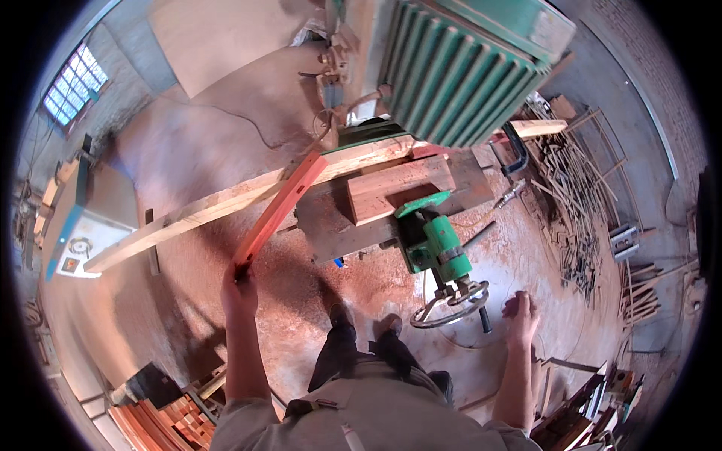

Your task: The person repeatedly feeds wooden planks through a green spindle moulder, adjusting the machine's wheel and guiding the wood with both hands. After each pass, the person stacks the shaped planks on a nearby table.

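My left hand (241, 293) grips the lower end of a reddish wooden bar (280, 207) with slots cut in it. The bar slants up and away, its far end at the long pale timber beam (203, 210). My right hand (520, 316) hangs at the right with its fingers loosely curled and nothing seen in them. Nearest to it is a metal handwheel (474, 299) with a dark handle, on a green clamp unit (444, 244). A reddish wood block (398, 188) sits on the machine's metal table (323, 225), against the clamp's green jaw.
A large ribbed green motor (459, 83) overhangs the table. A black clamp (516, 150) holds near the beam's right end. Thin wooden sticks (568, 203) pile up at the right. A white and blue cabinet (90, 233) stands left. Stacked reddish boards (158, 421) lie at lower left.
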`<state>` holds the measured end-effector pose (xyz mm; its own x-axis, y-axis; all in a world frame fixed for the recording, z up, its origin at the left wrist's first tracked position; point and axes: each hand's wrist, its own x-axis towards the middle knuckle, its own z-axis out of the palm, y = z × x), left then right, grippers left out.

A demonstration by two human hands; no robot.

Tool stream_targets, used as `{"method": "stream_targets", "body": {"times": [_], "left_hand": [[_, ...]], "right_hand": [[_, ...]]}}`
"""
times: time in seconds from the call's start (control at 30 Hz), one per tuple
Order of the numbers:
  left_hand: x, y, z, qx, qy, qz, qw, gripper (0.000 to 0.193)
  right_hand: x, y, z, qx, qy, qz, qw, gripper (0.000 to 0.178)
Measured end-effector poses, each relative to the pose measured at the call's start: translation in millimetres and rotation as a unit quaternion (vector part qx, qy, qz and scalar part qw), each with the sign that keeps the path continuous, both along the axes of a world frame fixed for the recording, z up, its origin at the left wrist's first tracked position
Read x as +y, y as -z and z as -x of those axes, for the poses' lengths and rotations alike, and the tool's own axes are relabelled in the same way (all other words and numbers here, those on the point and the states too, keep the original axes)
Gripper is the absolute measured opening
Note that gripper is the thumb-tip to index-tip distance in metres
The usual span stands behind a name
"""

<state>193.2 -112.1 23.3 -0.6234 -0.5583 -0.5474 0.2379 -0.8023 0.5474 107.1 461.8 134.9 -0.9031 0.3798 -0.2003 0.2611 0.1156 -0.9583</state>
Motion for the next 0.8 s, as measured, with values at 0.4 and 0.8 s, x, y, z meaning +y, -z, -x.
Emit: {"method": "stream_targets", "body": {"times": [0.4,0.8], "left_hand": [[248,-96,-26,0.223,0.327,0.063,0.916,0.035],[610,-54,-145,0.042,0.911,0.213,0.352,0.029]], "right_hand": [[-103,-18,-94,0.119,-0.289,0.162,0.936,0.059],[213,7,-328,0.144,0.203,0.076,0.966,0.039]]}}
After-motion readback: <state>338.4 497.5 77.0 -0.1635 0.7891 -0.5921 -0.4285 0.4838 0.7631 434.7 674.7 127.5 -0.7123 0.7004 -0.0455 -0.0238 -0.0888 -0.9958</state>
